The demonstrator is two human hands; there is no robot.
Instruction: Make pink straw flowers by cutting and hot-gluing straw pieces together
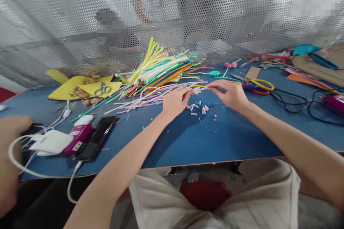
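My left hand [175, 99] and my right hand [231, 94] face each other above the blue table, fingers pinched closed. Between them is a small lilac cluster of pipe cleaner pieces [197, 90], one end at each hand's fingertips. Just below lie several short cut pink pieces [205, 109] and loose fluff. A big bundle of coloured pipe cleaners [161, 68] is heaped behind my left hand, with lilac and pink ones [142, 102] spread in front of it. Past my right hand are a turquoise cluster [214, 73] and a pink flower on a green stem [230, 64].
Scissors with yellow and red handles [259, 84] and black cables [288, 101] lie right. Small scissors [103, 89] rest on yellow paper [64, 91]. A phone [99, 137], purple power strip [79, 139] and white charger [52, 142] are near another person's arm [10, 150]. Perforated metal mesh [166, 14] stands behind.
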